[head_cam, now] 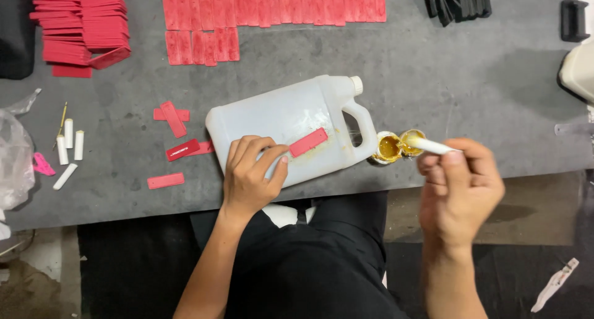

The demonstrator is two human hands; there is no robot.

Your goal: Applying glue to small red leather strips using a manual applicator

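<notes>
A white plastic jug (278,118) lies on its side on the grey table. A red rectangular tag (308,142) rests on top of it. My left hand (250,176) presses on the jug, thumb touching the near end of the tag. My right hand (458,189) grips a white stick applicator (433,146) whose tip dips into one of two small cups of yellow glue (388,147) beside the jug's handle.
Loose red tags (174,118) lie left of the jug. Rows of red tags (272,9) and a stack (80,22) sit at the back. White sticks (69,144) and a clear bag (12,158) are at left. Black parts (455,0) at back right.
</notes>
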